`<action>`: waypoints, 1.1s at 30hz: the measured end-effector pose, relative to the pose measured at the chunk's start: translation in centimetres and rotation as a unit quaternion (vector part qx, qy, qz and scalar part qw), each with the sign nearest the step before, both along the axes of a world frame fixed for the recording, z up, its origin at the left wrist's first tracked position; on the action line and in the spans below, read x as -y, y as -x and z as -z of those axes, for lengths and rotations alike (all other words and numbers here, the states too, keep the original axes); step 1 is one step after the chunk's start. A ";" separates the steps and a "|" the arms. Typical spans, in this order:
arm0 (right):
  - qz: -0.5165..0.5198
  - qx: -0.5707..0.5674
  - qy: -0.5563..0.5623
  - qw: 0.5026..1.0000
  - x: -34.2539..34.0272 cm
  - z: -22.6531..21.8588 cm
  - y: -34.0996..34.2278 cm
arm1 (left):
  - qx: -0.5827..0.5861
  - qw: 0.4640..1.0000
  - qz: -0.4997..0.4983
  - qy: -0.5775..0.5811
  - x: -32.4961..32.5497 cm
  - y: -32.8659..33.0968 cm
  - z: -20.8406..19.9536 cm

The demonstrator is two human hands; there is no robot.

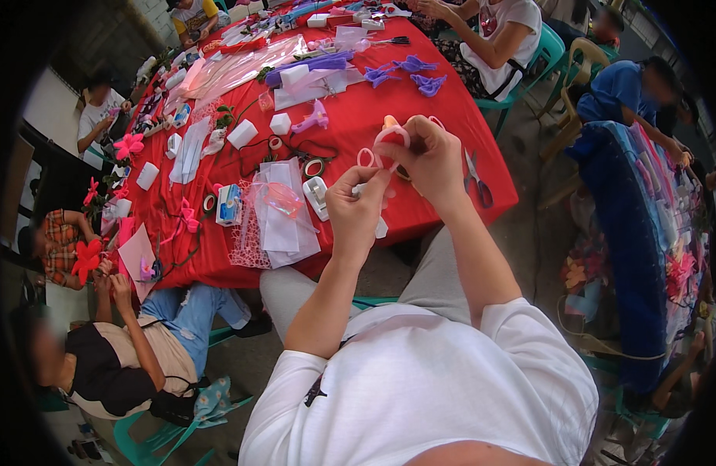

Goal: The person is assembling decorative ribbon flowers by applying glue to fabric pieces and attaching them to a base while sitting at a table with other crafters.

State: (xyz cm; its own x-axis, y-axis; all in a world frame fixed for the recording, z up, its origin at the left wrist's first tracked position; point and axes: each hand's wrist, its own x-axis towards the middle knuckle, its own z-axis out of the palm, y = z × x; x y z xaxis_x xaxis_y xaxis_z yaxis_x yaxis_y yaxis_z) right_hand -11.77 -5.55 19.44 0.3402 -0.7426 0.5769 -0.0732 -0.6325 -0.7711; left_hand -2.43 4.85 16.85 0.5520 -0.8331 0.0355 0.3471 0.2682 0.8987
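Note:
Above the near edge of the red-covered table (451, 116), both hands hold a pink pipe cleaner (379, 145) bent into rounded loops. My left hand (354, 210) pinches its lower part, with thumb and fingers pressed together. My right hand (434, 155) grips the larger loop from the right. The fingers hide where the loops join. A small orange-yellow bit shows at the top of the larger loop. Scissors (479, 180) with dark handles lie to the right of my right hand. A white tape dispenser (316, 197) lies just left of my left hand.
Purple bent pipe-cleaner shapes (428, 84), white foam blocks (243, 134), tape rolls (314, 167) and wrapping sheets (284, 225) cover the table. A person (133, 349) sits close on my left, working with pink material. On the right stands a blue-draped table (618, 256).

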 end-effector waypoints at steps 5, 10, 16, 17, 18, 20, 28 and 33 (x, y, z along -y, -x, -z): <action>0.006 -0.001 0.089 0.996 0.3 -0.1 -0.3 | 0.017 0.999 -0.026 0.010 0.3 0.3 -0.1; 0.020 0.030 0.135 0.990 0.0 -1.1 -0.8 | 0.029 0.999 -0.024 0.021 0.0 0.5 -0.7; 0.034 0.039 0.194 0.980 0.1 -1.4 -0.9 | 0.048 0.998 -0.031 0.027 0.0 0.7 -0.9; 0.031 0.042 0.197 0.979 0.1 -1.6 -0.9 | 0.035 0.998 -0.034 0.033 -0.1 0.7 -0.9; 0.017 0.034 0.166 0.985 0.0 -1.9 -0.7 | 0.023 0.998 -0.036 0.038 -0.2 0.6 -0.9; -0.012 0.018 0.105 0.994 -0.6 -2.5 -0.3 | 0.013 0.998 -0.039 0.046 -0.2 0.5 -1.0; -0.061 0.051 0.032 0.996 -1.5 -2.2 -0.1 | 0.063 0.995 -0.049 0.051 -0.3 0.5 -0.7; -0.036 0.057 0.088 0.994 -0.4 -1.1 -0.1 | 0.058 0.996 -0.043 0.049 -0.4 0.8 -0.8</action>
